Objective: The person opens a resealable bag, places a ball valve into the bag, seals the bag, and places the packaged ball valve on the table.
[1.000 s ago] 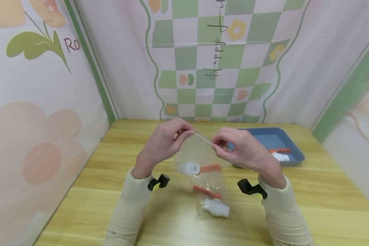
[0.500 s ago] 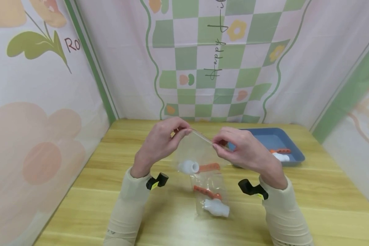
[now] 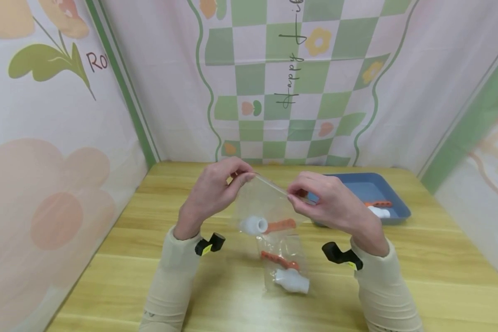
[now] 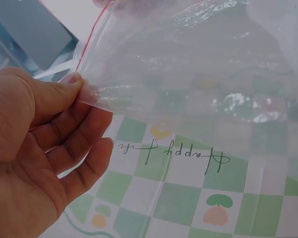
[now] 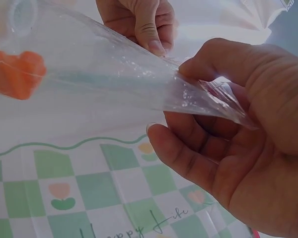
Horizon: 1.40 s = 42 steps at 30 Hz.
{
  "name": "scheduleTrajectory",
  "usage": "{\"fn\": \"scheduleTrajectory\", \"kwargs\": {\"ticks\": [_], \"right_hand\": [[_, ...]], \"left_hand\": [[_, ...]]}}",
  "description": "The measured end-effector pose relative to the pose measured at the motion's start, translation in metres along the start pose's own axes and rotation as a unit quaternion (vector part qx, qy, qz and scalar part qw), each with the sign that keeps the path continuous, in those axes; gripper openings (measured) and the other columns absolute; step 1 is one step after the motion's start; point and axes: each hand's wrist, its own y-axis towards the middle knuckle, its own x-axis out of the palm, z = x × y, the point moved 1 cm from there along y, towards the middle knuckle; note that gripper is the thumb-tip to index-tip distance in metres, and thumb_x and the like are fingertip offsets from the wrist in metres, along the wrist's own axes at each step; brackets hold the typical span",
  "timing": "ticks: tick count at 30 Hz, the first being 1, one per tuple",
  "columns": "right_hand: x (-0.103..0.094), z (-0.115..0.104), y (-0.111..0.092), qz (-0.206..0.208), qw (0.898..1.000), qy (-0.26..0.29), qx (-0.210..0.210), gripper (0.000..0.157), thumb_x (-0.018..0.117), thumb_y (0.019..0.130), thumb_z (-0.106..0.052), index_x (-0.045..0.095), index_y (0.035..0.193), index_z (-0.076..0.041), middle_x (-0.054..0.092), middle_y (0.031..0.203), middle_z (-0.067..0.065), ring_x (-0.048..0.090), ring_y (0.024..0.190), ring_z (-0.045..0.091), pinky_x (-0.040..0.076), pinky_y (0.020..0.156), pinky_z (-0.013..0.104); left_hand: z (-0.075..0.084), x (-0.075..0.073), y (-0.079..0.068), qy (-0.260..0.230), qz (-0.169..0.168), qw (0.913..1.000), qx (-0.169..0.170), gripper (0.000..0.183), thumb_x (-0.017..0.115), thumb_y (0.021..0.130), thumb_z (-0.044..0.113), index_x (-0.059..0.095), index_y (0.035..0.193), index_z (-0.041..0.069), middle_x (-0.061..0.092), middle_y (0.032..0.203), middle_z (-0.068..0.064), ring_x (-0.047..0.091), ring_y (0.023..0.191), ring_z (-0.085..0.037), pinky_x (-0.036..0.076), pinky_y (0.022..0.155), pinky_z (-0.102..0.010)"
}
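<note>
A clear zip-lock bag (image 3: 263,198) hangs by its top edge between both hands; the left wrist view shows a red line along its seal. The left hand (image 3: 216,189) pinches the left end of that edge between thumb and finger. Lower and to the right, the right hand (image 3: 334,198) pinches the other end, and a corner of film reaches into its palm in the right wrist view. Low in the bag lie a white tubular plastic fitting (image 3: 252,225) and an orange strip-shaped piece (image 3: 283,225). The fitting's round opening faces right.
Below on the wooden table (image 3: 128,258) lies a second clear bag (image 3: 288,246) with an orange holed strip (image 3: 278,259) and a white fitting (image 3: 291,280). A blue tray (image 3: 358,184) with similar pieces stands behind the right hand. Printed curtains (image 3: 170,92) enclose the table.
The left hand has shifted slightly left and up along the bag's top edge, showing more of the edge between the hands. The right hand has barely moved, and the bag's contents swing slightly left.
</note>
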Motion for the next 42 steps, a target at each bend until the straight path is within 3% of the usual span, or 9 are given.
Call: {"fn": "scheduleTrajectory", "kwargs": {"ticks": [6,9,15,42], "right_hand": [[0.0,0.0,-0.001,-0.001,1.0,0.002,0.001,0.005,0.064,0.091,-0.007,0.066,0.087,-0.008,0.062,0.082,-0.006,0.056,0.076,0.001,0.047,0.069,0.011],[-0.001,0.0,0.0,-0.003,1.0,0.0,0.002,0.006,0.065,0.087,-0.003,0.066,0.087,-0.009,0.062,0.082,-0.007,0.056,0.075,0.001,0.047,0.069,0.011],[-0.002,-0.001,0.0,-0.004,1.0,0.001,0.004,0.016,0.07,0.08,0.002,0.067,0.088,-0.011,0.063,0.082,-0.007,0.057,0.075,0.001,0.048,0.069,0.01],[-0.005,-0.004,-0.002,-0.006,1.0,-0.002,0.003,0.016,0.069,0.08,0.002,0.067,0.088,-0.011,0.062,0.082,-0.007,0.055,0.075,0.001,0.049,0.067,0.013]], "left_hand": [[-0.001,-0.001,-0.001,0.005,0.004,1.0,-0.002,0.006,0.066,0.093,0.009,0.07,0.093,0.004,0.067,0.083,-0.005,0.054,0.07,-0.011,0.046,0.061,-0.023],[-0.002,-0.001,-0.001,0.006,0.009,0.9999,0.001,0.006,0.066,0.093,0.009,0.07,0.093,0.004,0.066,0.082,-0.004,0.055,0.07,-0.011,0.045,0.061,-0.021],[-0.002,-0.004,-0.001,0.004,0.012,0.9999,-0.002,0.006,0.066,0.093,0.009,0.07,0.093,0.004,0.066,0.082,-0.004,0.056,0.071,-0.011,0.047,0.062,-0.024],[-0.008,-0.011,-0.003,0.0,0.023,0.9997,-0.007,0.005,0.066,0.092,0.007,0.068,0.094,0.003,0.067,0.082,-0.006,0.052,0.067,-0.011,0.042,0.058,-0.023]]}}
